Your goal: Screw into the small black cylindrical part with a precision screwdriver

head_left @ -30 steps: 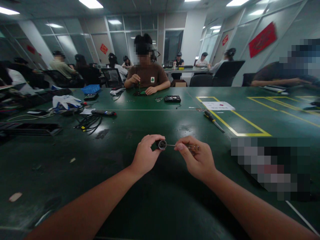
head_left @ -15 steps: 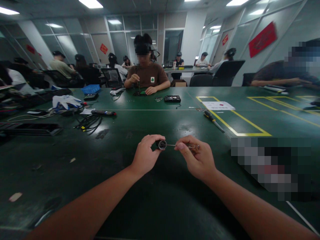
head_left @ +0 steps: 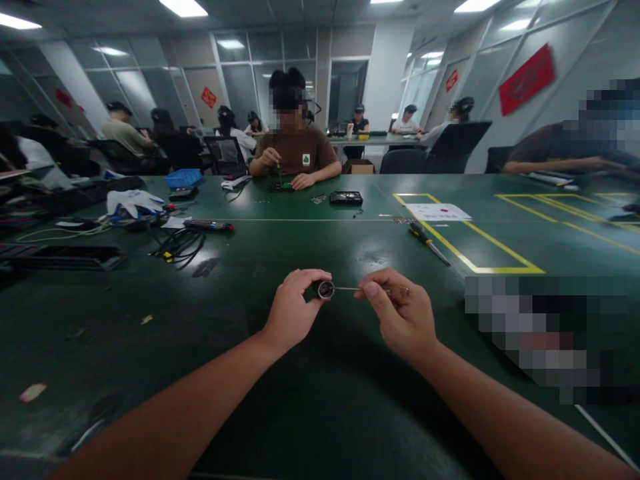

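Note:
Above the green table, my left hand (head_left: 293, 310) is closed around a small dark cylindrical part (head_left: 326, 290). Its round end, with a pale rim and dark inside, faces me. My right hand (head_left: 405, 312) grips a thin screwdriver (head_left: 346, 289), whose handle looks clear and is partly covered by my fingers. The metal shaft points left, and its tip is at the right side of the round end. I cannot tell whether the tip is inside the part or only touching its rim.
A yellow-black screwdriver (head_left: 429, 244) lies ahead to the right, near a paper sheet (head_left: 440, 212). Coiled black cable (head_left: 176, 250), another tool (head_left: 210, 226), and white gloves (head_left: 133, 203) are on the left. Across the table (head_left: 280, 413) a person (head_left: 300, 150) works on a small board.
My right hand has shifted slightly to the right, and a little more of the screwdriver shaft shows. My left hand keeps its hold on the cylindrical part.

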The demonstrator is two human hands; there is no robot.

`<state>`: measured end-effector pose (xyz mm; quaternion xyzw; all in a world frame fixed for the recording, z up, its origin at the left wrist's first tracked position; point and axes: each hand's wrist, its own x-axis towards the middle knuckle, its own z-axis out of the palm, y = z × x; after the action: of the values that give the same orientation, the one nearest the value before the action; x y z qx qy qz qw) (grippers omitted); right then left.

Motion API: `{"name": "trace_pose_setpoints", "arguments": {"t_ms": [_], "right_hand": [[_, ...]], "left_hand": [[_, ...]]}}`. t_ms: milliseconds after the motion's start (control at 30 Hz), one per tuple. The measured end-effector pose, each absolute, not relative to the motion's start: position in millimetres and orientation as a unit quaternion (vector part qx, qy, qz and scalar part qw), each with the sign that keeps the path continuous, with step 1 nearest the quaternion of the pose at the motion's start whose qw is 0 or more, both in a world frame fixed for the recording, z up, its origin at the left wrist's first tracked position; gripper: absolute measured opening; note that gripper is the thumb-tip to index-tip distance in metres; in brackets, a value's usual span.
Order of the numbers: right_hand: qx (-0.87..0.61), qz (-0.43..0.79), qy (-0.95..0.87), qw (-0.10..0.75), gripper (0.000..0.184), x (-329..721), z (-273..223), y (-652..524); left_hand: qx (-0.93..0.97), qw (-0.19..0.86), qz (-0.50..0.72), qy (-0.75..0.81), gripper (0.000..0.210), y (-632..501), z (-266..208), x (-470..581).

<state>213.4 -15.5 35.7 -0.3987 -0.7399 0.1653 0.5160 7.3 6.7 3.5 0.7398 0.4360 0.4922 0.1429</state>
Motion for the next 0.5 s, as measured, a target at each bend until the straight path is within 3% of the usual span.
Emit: {"name": "trace_pose_setpoints", "arguments": {"t_ms": [500], "right_hand": [[-0.398, 0.162, -0.741, 0.516, 0.023, 212.6, 37.5, -15.8]], "left_hand": [[0.739, 0.153, 0.492, 0.434, 0.033, 5.6, 4.9, 7.4]]}}
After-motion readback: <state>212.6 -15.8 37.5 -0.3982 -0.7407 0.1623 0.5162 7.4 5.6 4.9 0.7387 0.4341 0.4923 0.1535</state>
